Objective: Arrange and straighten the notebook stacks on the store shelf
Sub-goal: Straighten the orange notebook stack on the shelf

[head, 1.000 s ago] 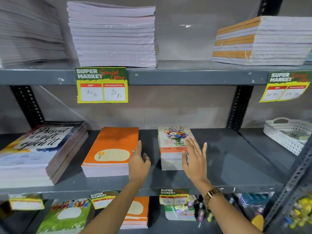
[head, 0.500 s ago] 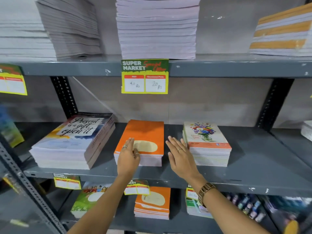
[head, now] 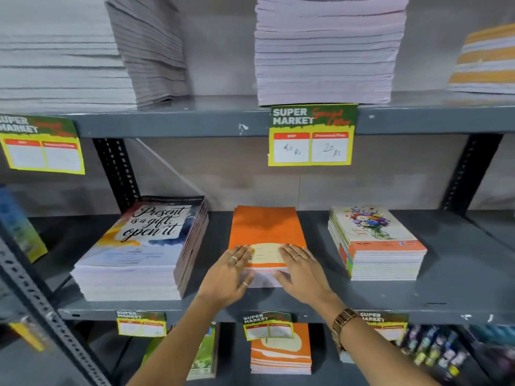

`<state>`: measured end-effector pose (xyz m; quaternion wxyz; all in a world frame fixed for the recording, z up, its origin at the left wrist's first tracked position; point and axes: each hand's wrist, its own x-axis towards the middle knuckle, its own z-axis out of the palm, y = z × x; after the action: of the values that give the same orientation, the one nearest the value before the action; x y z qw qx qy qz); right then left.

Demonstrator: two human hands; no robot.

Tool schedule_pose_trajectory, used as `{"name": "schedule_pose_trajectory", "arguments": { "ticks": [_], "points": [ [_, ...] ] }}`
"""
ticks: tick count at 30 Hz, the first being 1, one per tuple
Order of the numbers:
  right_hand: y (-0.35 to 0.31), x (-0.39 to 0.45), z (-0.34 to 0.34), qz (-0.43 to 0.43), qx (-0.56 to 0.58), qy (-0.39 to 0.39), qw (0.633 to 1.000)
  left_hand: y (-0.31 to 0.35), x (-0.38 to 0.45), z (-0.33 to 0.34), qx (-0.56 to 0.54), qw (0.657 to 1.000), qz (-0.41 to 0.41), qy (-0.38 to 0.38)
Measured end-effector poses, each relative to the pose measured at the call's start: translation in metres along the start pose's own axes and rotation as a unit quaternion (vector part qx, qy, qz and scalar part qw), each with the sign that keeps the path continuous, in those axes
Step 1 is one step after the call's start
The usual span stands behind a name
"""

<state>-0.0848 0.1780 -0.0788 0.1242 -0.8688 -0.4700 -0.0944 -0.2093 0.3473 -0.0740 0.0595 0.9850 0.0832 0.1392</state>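
Note:
An orange notebook stack (head: 264, 229) sits in the middle of the grey middle shelf (head: 459, 274). My left hand (head: 227, 277) clasps its front left corner, fingers on the top cover and thumb against the front edge. My right hand (head: 302, 270) holds the front right corner the same way. To the left lies a taller stack with a "Present is a gift, open it" cover (head: 139, 246), its top books fanned sideways. To the right stands a flower-cover stack (head: 373, 243).
On the upper shelf (head: 195, 121) rest tall pale notebook stacks (head: 326, 51), a leaning grey one (head: 150, 51) and an orange-striped one (head: 485, 62). Price tags (head: 310, 135) hang from shelf edges. The lower shelf holds another orange stack (head: 280, 355). A perforated steel upright (head: 36, 302) crosses front left.
My view swung left from the flower-cover stack. Both hands left that stack and closed in on the front corners of the orange stack.

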Motion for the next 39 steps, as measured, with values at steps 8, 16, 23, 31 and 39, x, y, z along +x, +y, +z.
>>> {"name": "schedule_pose_trajectory", "arguments": {
  "ticks": [8, 16, 23, 31, 39],
  "points": [
    [-0.001, -0.001, 0.000, 0.008, -0.008, -0.010, 1.000, -0.022, 0.003, -0.002, -0.108, 0.993, -0.001, -0.041],
    [-0.003, 0.002, -0.004, 0.014, -0.008, -0.031, 0.999, -0.024, 0.007, -0.008, -0.174, 0.984, -0.028, -0.025],
    [-0.006, 0.005, -0.011, 0.019, 0.019, -0.053, 0.998, -0.022, 0.006, -0.009, -0.196, 0.979, -0.055, -0.008],
    [-0.004, 0.011, -0.024, 0.019, 0.035, -0.093, 0.995, -0.012, 0.002, -0.002, -0.162, 0.982, -0.094, 0.036],
    [-0.004, 0.014, -0.030, 0.060, 0.096, -0.111, 0.987, -0.008, 0.000, -0.004, -0.212, 0.968, -0.129, 0.049]
  ]
}}
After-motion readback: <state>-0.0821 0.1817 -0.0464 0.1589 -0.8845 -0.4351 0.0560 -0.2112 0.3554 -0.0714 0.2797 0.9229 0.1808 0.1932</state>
